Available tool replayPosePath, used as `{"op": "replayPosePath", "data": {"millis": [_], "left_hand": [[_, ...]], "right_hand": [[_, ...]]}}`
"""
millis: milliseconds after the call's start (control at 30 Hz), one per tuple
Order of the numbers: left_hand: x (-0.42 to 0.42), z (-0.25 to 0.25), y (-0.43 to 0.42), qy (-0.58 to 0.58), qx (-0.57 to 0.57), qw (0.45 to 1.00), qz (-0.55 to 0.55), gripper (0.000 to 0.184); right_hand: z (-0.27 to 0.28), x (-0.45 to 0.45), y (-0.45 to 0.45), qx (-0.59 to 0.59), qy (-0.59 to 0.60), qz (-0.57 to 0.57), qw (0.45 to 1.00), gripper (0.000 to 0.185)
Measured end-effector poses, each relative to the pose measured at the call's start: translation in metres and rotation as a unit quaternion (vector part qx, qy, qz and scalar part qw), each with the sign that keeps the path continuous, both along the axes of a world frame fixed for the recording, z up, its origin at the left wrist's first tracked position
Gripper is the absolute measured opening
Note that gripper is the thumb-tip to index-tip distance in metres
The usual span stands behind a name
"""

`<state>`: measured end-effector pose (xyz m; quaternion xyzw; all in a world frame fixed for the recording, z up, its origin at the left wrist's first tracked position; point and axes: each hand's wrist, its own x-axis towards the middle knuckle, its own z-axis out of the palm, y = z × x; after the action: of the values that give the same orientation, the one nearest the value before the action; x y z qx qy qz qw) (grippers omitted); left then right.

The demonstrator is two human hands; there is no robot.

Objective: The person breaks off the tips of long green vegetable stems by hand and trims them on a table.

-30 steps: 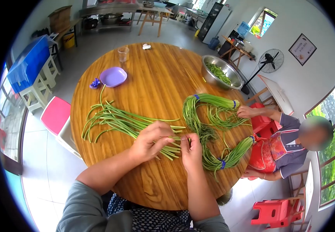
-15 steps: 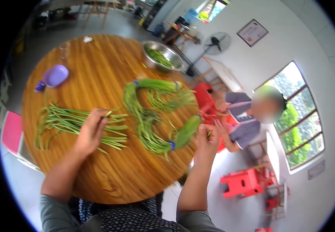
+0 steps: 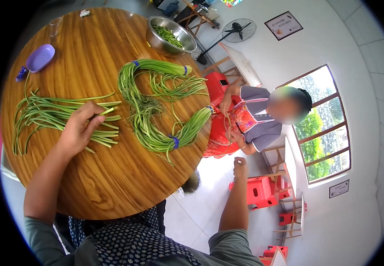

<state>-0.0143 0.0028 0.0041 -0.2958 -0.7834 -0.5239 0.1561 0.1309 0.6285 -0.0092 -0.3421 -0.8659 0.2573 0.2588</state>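
Note:
My left hand (image 3: 82, 125) is closed in a pinch on a garlic scape (image 3: 107, 111), its pale green cut end poking out past the fingertips. Beneath that hand, loose garlic scapes (image 3: 45, 113) lie spread across the left of the round table. Off the table's right edge, above the floor, hangs my right hand (image 3: 240, 168) with fingers curled together; whatever they hold, if anything, is hidden. Between the hands, toward the right side, lie long curved bundles of garlic scapes (image 3: 149, 131), bound with blue ties (image 3: 176, 142).
A steel bowl (image 3: 170, 37) with cut green pieces stands at the table's (image 3: 112, 186) far edge. A purple dish (image 3: 41, 57) and a clear glass (image 3: 55, 26) are at the left. A co-worker (image 3: 263, 115) handles stems beside the table. A lined bin (image 3: 192, 181) stands below its edge.
My right hand has swung down and away from the bundles, off the table's edge; the green bit at its fingertips no longer shows. The left keeps its scape. The view has shifted.

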Motion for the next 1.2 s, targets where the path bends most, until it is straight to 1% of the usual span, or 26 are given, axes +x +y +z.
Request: {"op": "replayPosePath", "data": {"millis": [67,100,133,167,200,233,267,333,367,400,467,533,567,600,667,800,833,867,933,1000,1033,1067,1100,1133,1167,1200], "left_hand": [[-0.001,-0.002,0.003,0.030,-0.009,0.999,-0.009,0.016],[-0.001,0.001,0.004,0.013,-0.008,1.000,-0.015,0.017],[0.001,0.003,0.002,-0.003,-0.010,1.000,-0.014,0.018],[-0.003,-0.009,0.005,0.016,0.015,1.000,-0.015,0.019],[-0.005,-0.020,0.004,0.034,0.034,0.999,-0.007,0.020],[-0.002,-0.006,-0.002,-0.013,-0.054,0.998,0.001,0.022],[0.000,-0.005,-0.002,-0.005,-0.029,1.000,0.000,0.019],[0.002,0.002,-0.001,0.020,-0.001,0.999,-0.027,0.016],[0.002,0.005,0.000,0.020,0.006,0.999,-0.026,0.016],[0.003,0.005,0.002,0.022,0.020,0.999,-0.032,0.015],[0.003,0.006,0.002,0.040,0.020,0.998,-0.033,0.015],[0.004,0.007,0.002,-0.007,0.024,0.999,-0.031,0.013],[0.004,0.005,0.001,0.004,0.023,0.999,-0.032,0.013],[0.005,0.007,-0.001,0.007,0.023,0.999,-0.028,0.013],[0.005,0.009,-0.001,-0.006,0.010,0.999,-0.033,0.014],[0.005,0.012,-0.003,-0.034,0.020,0.999,0.000,0.011],[0.004,0.009,-0.001,-0.040,0.026,0.999,0.005,0.011],[0.003,0.006,0.002,-0.017,0.036,0.999,0.017,0.010],[0.004,0.000,0.000,-0.001,0.040,0.999,0.025,0.010],[-0.002,0.002,-0.001,-0.094,0.064,0.991,0.065,0.009],[-0.001,0.011,-0.007,-0.128,0.056,0.989,0.052,0.011],[-0.005,0.011,-0.008,-0.126,0.056,0.989,0.050,0.011],[-0.008,0.010,-0.009,-0.084,0.069,0.993,0.043,0.012],[-0.009,0.009,-0.010,-0.043,0.081,0.995,0.036,0.013],[-0.010,0.008,-0.012,-0.028,0.048,0.998,0.010,0.025],[-0.009,0.009,-0.011,-0.030,0.046,0.998,0.006,0.025]], "right_hand": [[-0.003,0.009,0.001,-0.017,-0.022,0.008,1.000,0.012],[0.002,0.014,-0.001,-0.217,0.060,0.053,0.973,0.015],[0.006,0.013,-0.007,-0.411,0.135,0.099,0.896,0.018],[0.011,0.010,-0.014,-0.523,0.208,0.137,0.815,0.021],[0.016,-0.003,-0.031,-0.632,0.267,0.168,0.708,0.024],[0.024,-0.022,-0.071,-0.627,0.290,0.209,0.692,0.025],[0.039,-0.031,-0.117,-0.622,0.319,0.246,0.671,0.026],[0.075,-0.052,-0.223,-0.597,0.271,0.287,0.699,0.026],[0.078,-0.063,-0.258,-0.596,0.225,0.290,0.715,0.024],[0.068,-0.076,-0.286,-0.591,0.190,0.365,0.694,0.023],[0.067,-0.095,-0.353,-0.618,0.088,0.414,0.662,0.023],[0.056,-0.109,-0.402,-0.562,0.053,0.506,0.652,0.024],[0.054,-0.113,-0.424,-0.568,0.052,0.490,0.659,0.023],[0.060,-0.117,-0.440,-0.527,0.039,0.498,0.688,0.017],[0.046,-0.133,-0.448,-0.507,0.074,0.487,0.707,0.013],[0.034,-0.138,-0.451,-0.549,0.089,0.458,0.694,0.012],[0.032,-0.135,-0.455,-0.252,0.192,0.540,0.780,0.012],[0.033,-0.130,-0.464,0.070,0.275,0.565,0.774,0.013],[0.032,-0.116,-0.480,0.056,0.260,0.570,0.778,0.011],[0.032,-0.116,-0.479,-0.007,0.260,0.576,0.775,0.007],[0.029,-0.125,-0.473,-0.032,0.272,0.554,0.786,0.004],[0.027,-0.125,-0.466,-0.260,0.197,0.500,0.802,0.008],[0.028,-0.130,-0.457,-0.438,0.182,0.476,0.741,0.012],[0.033,-0.133,-0.451,-0.602,0.162,0.433,0.652,0.018],[0.030,-0.136,-0.445,-0.603,0.164,0.430,0.652,0.018],[0.024,-0.140,-0.439,-0.653,0.127,0.430,0.611,0.018]]}}
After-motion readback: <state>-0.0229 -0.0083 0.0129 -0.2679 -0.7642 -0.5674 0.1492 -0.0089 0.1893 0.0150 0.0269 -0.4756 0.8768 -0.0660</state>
